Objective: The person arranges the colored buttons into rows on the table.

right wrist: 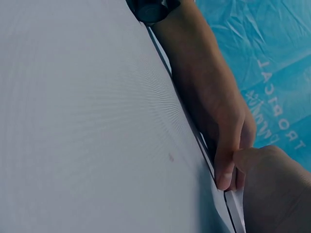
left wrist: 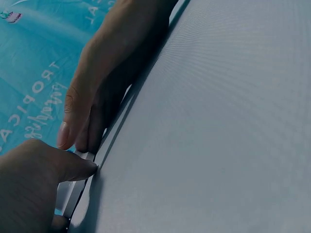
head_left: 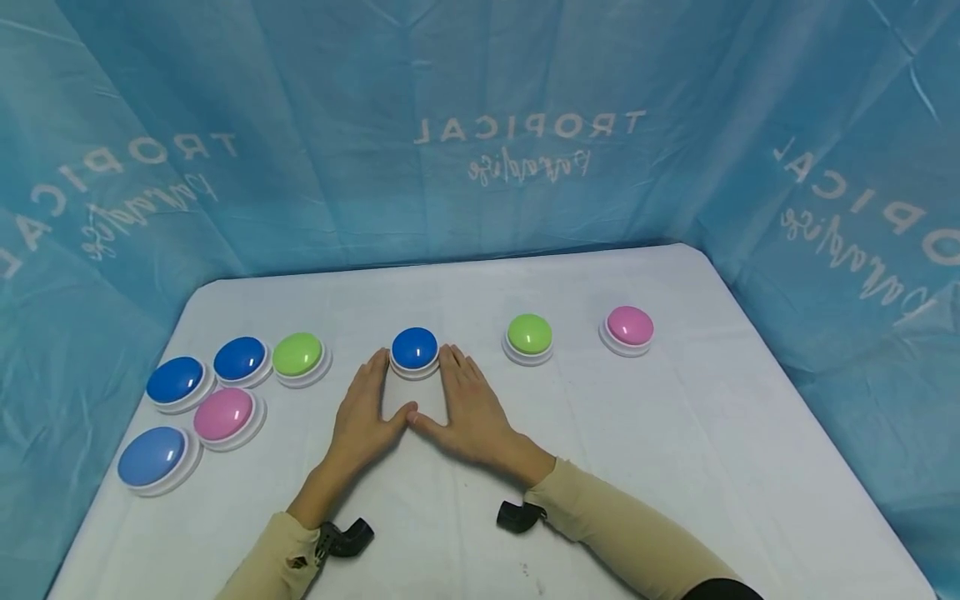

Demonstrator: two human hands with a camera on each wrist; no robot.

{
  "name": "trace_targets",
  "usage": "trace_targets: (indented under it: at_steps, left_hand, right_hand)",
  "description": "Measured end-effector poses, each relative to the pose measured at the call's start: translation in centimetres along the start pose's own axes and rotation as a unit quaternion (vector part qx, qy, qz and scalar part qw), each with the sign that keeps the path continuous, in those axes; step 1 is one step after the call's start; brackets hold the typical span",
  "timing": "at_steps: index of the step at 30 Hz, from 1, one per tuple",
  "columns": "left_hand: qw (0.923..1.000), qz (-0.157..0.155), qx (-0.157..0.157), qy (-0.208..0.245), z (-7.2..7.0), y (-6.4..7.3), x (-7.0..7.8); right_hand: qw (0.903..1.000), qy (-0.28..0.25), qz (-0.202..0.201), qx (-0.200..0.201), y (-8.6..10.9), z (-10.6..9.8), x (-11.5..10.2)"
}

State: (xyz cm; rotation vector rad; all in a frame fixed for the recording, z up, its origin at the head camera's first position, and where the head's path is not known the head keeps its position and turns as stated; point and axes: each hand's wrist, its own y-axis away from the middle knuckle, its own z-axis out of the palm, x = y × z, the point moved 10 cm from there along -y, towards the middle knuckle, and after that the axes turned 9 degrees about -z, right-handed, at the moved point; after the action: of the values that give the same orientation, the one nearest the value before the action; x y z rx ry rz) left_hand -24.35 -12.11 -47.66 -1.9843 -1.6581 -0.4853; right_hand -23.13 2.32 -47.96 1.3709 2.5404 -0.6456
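A round push button with a glossy blue dome (head_left: 415, 347) and a white base stands near the middle of the table. My left hand (head_left: 365, 423) lies along its left side, fingers straight, with the fingertips at the base. On the opposite side my right hand (head_left: 474, 418) lies the same way, its fingertips at the base's right edge. The two thumbs point inward and meet in front of the button. In the left wrist view, a strip of the white base (left wrist: 74, 196) shows beyond my left thumb. The right wrist view also shows part of that base (right wrist: 236, 209) beside my right hand (right wrist: 278, 182).
Several buttons cluster at the left, including a green one (head_left: 297, 355), a pink one (head_left: 223, 414) and a lighter blue one (head_left: 152, 457). Rightward stand another green button (head_left: 529, 334) and a pink button (head_left: 630, 326). Blue curtains (head_left: 360, 200) surround the white-covered table (head_left: 675, 467).
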Motion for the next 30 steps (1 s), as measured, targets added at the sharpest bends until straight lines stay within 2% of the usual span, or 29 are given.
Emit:
trace_targets:
  at_steps: [7, 14, 16, 19, 22, 25, 30]
  left_hand:
    - [1.0000, -0.004, -0.008, -0.002, 0.4, 0.1, -0.1]
    - [0.9998, 0.018, 0.008, 0.009, 0.0, 0.8, 0.2]
    - [0.9996, 0.019, 0.015, 0.011, -0.2, 1.2, 0.2]
    - [0.9995, 0.018, 0.024, 0.013, -0.6, 1.9, 0.2]
    - [0.9994, 0.019, 0.029, 0.006, -0.9, 2.8, 0.2]
    - [0.9990, 0.025, 0.036, 0.001, -1.4, 4.0, 0.3]
    - [0.9987, 0.019, 0.047, -0.006, -2.4, 6.2, -0.1]
  right_hand:
    - [0.9999, -0.006, 0.014, 0.006, 0.4, 0.1, 0.1]
    - [0.9927, -0.055, 0.094, 0.052, 2.1, 0.0, -0.1]
    - [0.9911, -0.058, 0.102, 0.064, 2.7, -0.1, -0.7]
    - [0.9940, -0.032, 0.089, 0.054, 3.4, 0.0, -2.0]
    - [0.9979, 0.026, 0.058, 0.011, 4.2, 0.6, -3.9]
    - [0.9970, 0.071, 0.020, -0.026, 4.8, 1.2, -5.5]
    - [0.9944, 0.086, -0.046, -0.041, 4.5, 1.8, -7.5]
